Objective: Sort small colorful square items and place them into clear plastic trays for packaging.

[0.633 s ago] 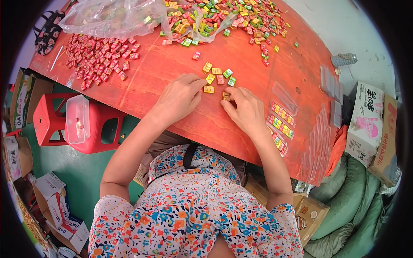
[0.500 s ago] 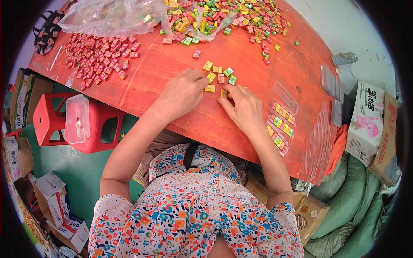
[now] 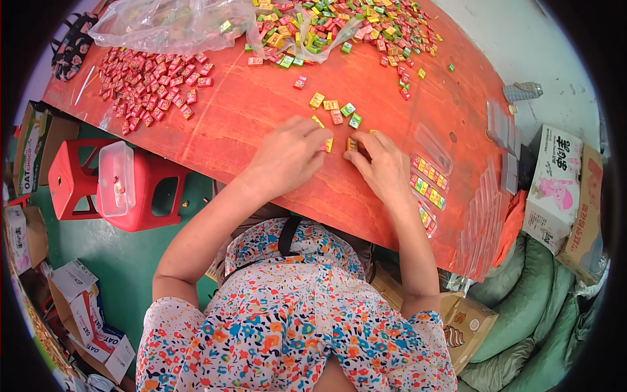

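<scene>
My left hand (image 3: pixel 292 155) is closed, its fingertips pinching a small yellow box (image 3: pixel 328 145) at the table's middle. Just to its right, my right hand (image 3: pixel 380 163) grips a small orange-brown box (image 3: pixel 352 144) between thumb and finger. Beyond my fingers lies a loose group: a yellow box (image 3: pixel 317 100), an orange-yellow box (image 3: pixel 331 105), a pink box (image 3: pixel 336 117) and green boxes (image 3: pixel 355 121). Another yellow box is partly hidden behind my left fingers. Clear narrow trays (image 3: pixel 428 186) filled with rows of coloured boxes rest right of my right hand.
A pile of red boxes (image 3: pixel 153 85) lies far left, beside a clear plastic bag (image 3: pixel 176 29). Mixed boxes (image 3: pixel 372 29) spread across the back. Empty clear trays (image 3: pixel 483 215) stack at the right edge. Red stools (image 3: pixel 153 196) stand left of the table (image 3: pixel 261 85).
My left hand has shifted slightly right and nearer, now with the yellow box turned upright in its fingertips. My right hand and the orange-brown box have moved a little right.
</scene>
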`<state>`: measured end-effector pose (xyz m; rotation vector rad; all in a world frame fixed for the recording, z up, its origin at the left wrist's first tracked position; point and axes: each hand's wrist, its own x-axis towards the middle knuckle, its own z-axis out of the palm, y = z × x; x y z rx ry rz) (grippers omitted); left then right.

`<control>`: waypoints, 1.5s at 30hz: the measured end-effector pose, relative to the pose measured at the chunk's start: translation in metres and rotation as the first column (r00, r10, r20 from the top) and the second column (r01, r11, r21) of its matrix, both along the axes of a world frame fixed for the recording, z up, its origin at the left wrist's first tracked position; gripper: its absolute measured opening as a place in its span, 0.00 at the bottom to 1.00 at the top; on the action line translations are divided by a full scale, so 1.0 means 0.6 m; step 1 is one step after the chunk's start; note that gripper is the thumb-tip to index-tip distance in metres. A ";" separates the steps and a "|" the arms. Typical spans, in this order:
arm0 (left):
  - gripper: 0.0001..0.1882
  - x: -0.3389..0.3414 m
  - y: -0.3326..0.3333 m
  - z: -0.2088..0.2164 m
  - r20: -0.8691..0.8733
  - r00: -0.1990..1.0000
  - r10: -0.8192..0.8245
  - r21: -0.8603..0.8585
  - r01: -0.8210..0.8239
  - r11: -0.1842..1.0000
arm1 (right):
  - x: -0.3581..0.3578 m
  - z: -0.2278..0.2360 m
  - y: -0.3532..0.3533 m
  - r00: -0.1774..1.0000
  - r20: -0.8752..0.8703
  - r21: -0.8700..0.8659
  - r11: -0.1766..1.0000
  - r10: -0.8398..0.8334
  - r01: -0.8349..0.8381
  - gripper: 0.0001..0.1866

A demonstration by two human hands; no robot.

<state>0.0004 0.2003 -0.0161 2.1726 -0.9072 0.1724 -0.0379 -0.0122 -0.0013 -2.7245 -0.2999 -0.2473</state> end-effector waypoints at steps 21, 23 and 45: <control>0.18 0.030 0.025 -0.010 0.113 0.986 0.124 0.021 -0.128 0.992 | 0.012 0.005 0.006 0.998 -0.042 0.209 0.977 0.046 -0.036 0.19; 0.18 0.041 0.020 -0.008 0.138 0.984 0.114 0.027 -0.119 0.993 | 0.032 0.020 -0.003 1.000 0.016 0.098 0.995 -0.006 0.005 0.19; 0.19 -0.008 0.030 -0.002 -0.081 0.981 0.177 0.098 -0.169 0.981 | 0.011 0.002 -0.026 0.978 0.083 0.028 0.980 0.194 -0.196 0.17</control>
